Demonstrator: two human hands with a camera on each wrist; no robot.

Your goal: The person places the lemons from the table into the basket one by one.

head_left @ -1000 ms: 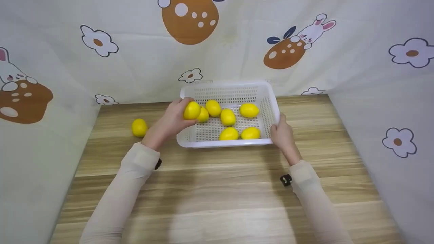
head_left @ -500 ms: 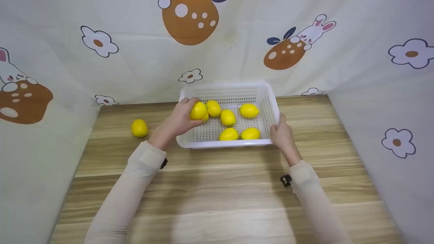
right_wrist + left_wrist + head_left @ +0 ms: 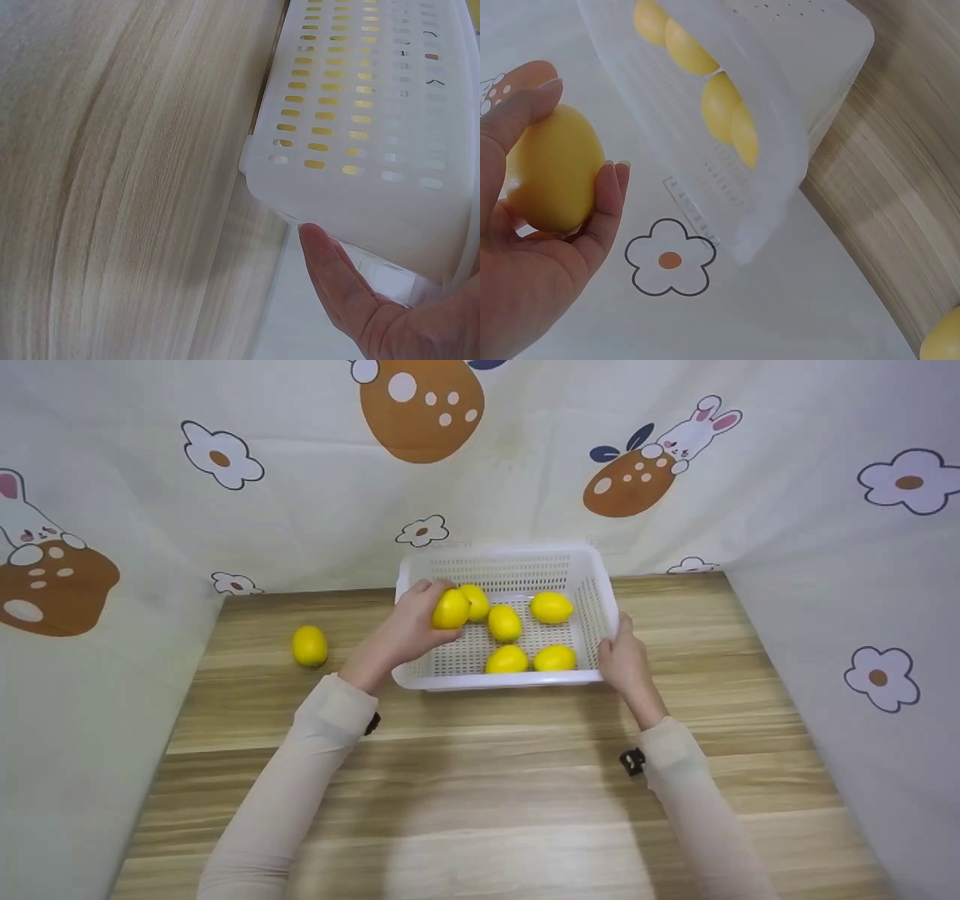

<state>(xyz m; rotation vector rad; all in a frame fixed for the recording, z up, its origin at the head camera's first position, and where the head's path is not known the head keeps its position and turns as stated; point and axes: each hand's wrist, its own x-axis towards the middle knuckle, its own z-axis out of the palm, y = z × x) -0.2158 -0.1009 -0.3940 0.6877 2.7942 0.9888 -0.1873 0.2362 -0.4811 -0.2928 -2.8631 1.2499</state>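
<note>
My left hand (image 3: 412,628) grips a yellow lemon (image 3: 451,609) above the left end of the white plastic basket (image 3: 495,681). In the left wrist view, thumb and fingers curl round that lemon (image 3: 559,169), apart from the basket wall (image 3: 772,150). Several more lemons, such as one at the right (image 3: 551,607), lie in the basket. The held lemon partly covers one behind it. My right hand (image 3: 626,660) holds the basket's right end by the rim; the right wrist view has its fingers (image 3: 341,289) along the outer end wall.
One loose lemon (image 3: 310,646) lies on the wooden table (image 3: 480,795), left of the basket. A patterned cloth (image 3: 510,480) hangs close behind the basket and along both sides.
My left hand has moved to the right with its lemon, farther in over the basket, and now covers a lemon seen before. The right hand and basket have stayed in place.
</note>
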